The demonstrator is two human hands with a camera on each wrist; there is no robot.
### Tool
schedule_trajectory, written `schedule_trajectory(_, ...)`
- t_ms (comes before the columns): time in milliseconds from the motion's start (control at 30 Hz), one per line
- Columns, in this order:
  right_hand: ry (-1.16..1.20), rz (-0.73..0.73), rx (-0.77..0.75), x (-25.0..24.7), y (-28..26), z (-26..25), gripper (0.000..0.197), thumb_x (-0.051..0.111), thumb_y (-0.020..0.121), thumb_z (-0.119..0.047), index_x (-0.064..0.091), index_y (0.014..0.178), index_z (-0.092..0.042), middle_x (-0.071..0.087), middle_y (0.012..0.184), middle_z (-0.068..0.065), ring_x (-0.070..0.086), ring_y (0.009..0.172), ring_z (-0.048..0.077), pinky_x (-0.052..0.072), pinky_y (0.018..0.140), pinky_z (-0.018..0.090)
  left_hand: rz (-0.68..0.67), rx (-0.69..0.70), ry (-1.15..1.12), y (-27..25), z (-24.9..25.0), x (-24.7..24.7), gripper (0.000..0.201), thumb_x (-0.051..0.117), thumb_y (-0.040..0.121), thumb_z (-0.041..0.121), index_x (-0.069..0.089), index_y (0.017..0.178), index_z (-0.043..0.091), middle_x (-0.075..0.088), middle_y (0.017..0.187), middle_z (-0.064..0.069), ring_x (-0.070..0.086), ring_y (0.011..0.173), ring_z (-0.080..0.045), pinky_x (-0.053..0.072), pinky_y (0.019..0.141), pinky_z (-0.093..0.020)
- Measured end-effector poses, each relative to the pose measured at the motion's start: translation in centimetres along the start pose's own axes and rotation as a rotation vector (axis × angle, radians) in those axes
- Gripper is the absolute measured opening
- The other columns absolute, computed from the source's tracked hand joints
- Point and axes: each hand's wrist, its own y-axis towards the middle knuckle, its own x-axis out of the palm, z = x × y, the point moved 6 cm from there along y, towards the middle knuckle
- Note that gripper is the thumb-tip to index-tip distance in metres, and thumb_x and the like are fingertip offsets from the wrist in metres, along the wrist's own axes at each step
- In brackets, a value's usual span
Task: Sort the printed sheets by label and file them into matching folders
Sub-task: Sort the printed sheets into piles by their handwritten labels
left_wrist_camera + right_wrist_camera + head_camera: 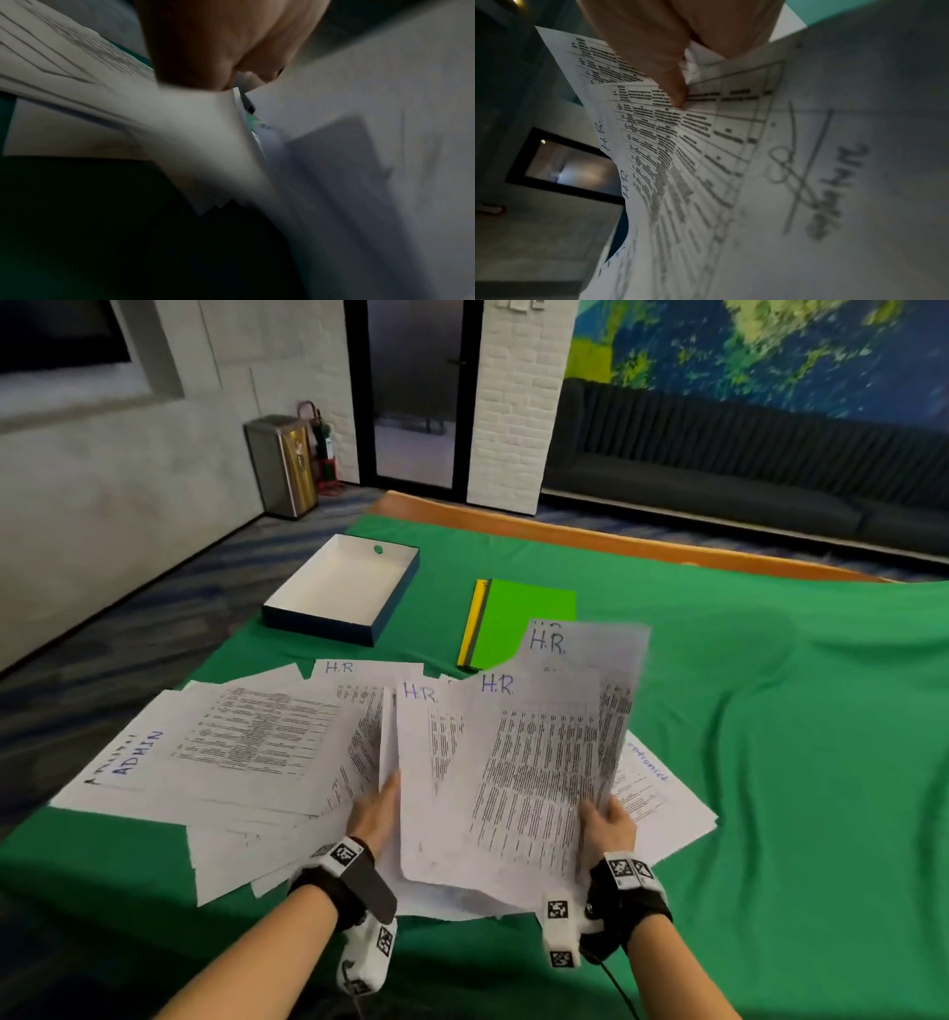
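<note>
Printed sheets lie spread over the green cloth near me. My right hand pinches a fan of sheets marked H.R. by their right edge and holds them raised; the thumb presses on the print. My left hand is at the left edge of the same lifted sheets, its fingers hidden under the paper. To the left a pile with a sheet marked ADMIN lies flat. Another H.R. sheet lies behind. A green folder with a yellow and grey spine lies farther back.
An open white box with dark sides stands at the back left of the table. A wooden table edge runs behind the cloth. More sheets lie under my right hand. A bin and a sofa stand beyond.
</note>
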Motion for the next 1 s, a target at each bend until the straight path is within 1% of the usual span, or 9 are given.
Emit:
schedule_trajectory(67,-0.056,-0.016,0.018,0.7,-0.1,2.0,0.030,0.051,0.093,-0.004,0.056,0.121,0.004,0.063,0.113,0.018,0.058,0.095,0.025,0.047,0.093,0.038,-0.041,0.001,0.069,-0.2,-0.5,0.5,0.065,0.064,0.075,0.055,0.061,0.118,0.006,0.063,0.121,-0.012,0.058,0.110,-0.028,0.045,0.096,-0.035)
schedule_trajectory(167,-0.136,-0.022,-0.011,1.0,0.1,3.5,0.024,0.050,0.094,-0.009,0.061,0.113,-0.001,0.067,0.100,0.015,0.057,0.082,0.022,0.050,0.082,0.040,-0.014,0.086,0.268,-0.5,-0.7,0.3,0.025,0.067,0.084,0.022,0.067,0.104,0.006,0.068,0.109,-0.017,0.063,0.094,-0.027,0.048,0.083,-0.031)
schedule_trajectory(233,-0.181,0.040,-0.008,0.1,0.4,3.7,0.021,0.050,0.094,-0.014,0.066,0.106,-0.008,0.066,0.085,0.007,0.057,0.072,0.023,0.050,0.072,0.038,0.082,0.146,0.341,-0.7,0.1,-0.9,0.023,0.060,0.087,0.010,0.065,0.108,0.002,0.067,0.111,-0.018,0.062,0.100,-0.031,0.045,0.083,-0.029)
schedule_trajectory(333,-0.253,0.121,0.036,-2.1,1.3,4.1,0.023,0.048,0.094,-0.014,0.066,0.108,-0.011,0.068,0.088,0.011,0.058,0.070,0.026,0.049,0.068,0.034,0.255,0.228,0.341,-1.1,2.7,-3.4,0.026,0.054,0.091,0.008,0.060,0.114,-0.003,0.063,0.116,-0.023,0.058,0.106,-0.038,0.045,0.089,-0.037)
schedule_trajectory(467,-0.347,0.072,0.102,-2.7,2.3,5.2,0.031,0.047,0.093,-0.012,0.060,0.121,-0.005,0.066,0.108,0.015,0.062,0.096,0.033,0.050,0.090,0.040,0.434,0.425,0.187,-2.2,8.2,-5.6,0.023,0.048,0.095,0.006,0.056,0.114,-0.003,0.063,0.112,-0.025,0.059,0.103,-0.039,0.046,0.089,-0.041)
schedule_trajectory(567,-0.388,0.010,0.144,-1.7,2.0,5.5,0.026,0.046,0.094,-0.014,0.059,0.115,-0.004,0.066,0.103,0.016,0.062,0.094,0.034,0.050,0.087,0.039,0.468,0.500,0.019,-3.0,11.5,-5.5,0.024,0.047,0.096,0.009,0.054,0.118,0.000,0.062,0.114,-0.021,0.059,0.104,-0.033,0.042,0.085,-0.033)
schedule_trajectory(667,-0.348,-0.069,0.150,-0.5,2.1,4.9,0.026,0.046,0.093,-0.006,0.059,0.115,0.000,0.065,0.108,0.016,0.061,0.099,0.033,0.048,0.091,0.038,0.414,0.459,-0.063,-2.6,11.5,-4.1,0.026,0.050,0.095,0.011,0.052,0.119,0.001,0.061,0.118,-0.020,0.058,0.107,-0.034,0.044,0.087,-0.036)
schedule_trajectory(867,-0.368,-0.210,0.208,1.1,2.6,4.0,0.024,0.048,0.090,-0.004,0.064,0.106,0.000,0.064,0.109,0.016,0.060,0.105,0.034,0.048,0.095,0.043,0.102,0.226,0.340,-0.8,4.2,0.9,0.051,0.057,0.090,0.010,0.037,0.136,0.002,0.052,0.132,-0.018,0.051,0.119,-0.035,0.042,0.098,-0.039)
schedule_trajectory(1000,-0.431,-0.210,0.229,1.2,2.0,2.8,0.056,0.042,0.097,-0.040,0.048,0.130,0.005,0.045,0.139,0.023,0.045,0.126,0.036,0.035,0.104,0.041,-0.097,0.105,0.643,-0.2,-1.0,2.8,0.048,0.066,0.076,0.018,0.052,0.120,0.005,0.061,0.119,-0.014,0.060,0.105,-0.030,0.051,0.089,-0.035)
